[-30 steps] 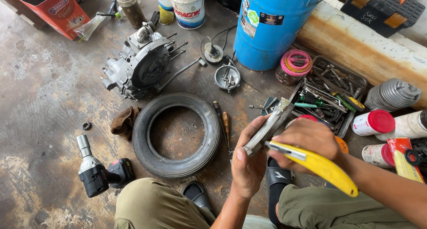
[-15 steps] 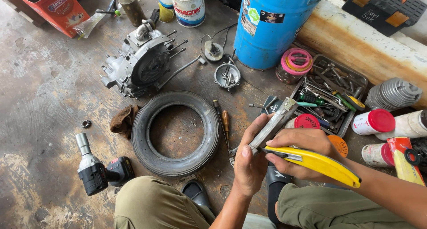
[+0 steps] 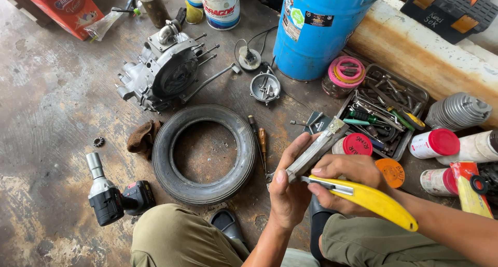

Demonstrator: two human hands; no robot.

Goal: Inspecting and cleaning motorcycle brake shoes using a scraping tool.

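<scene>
While the left hand (image 3: pixel 288 194) clenches its fingers (image 3: pixel 296 148) around a flat grey metal part (image 3: pixel 316 150), holding it tilted above the floor, the right hand (image 3: pixel 347 176) grips a yellow-handled knife (image 3: pixel 371 199), its blade laid against the part's near end; the scraping looks under way, since the part's surface is still dull and crusted; how much is left I cannot tell. Just beyond the hands a red-lidded jar (image 3: pixel 357 143) and a tray of tools (image 3: pixel 412 90) sit on the concrete floor (image 3: pixel 46 101); further left lie a tyre (image 3: pixel 171 173), an engine casing (image 3: pixel 166 70) and a cordless impact wrench (image 3: pixel 106 197), near the person's knee.
</scene>
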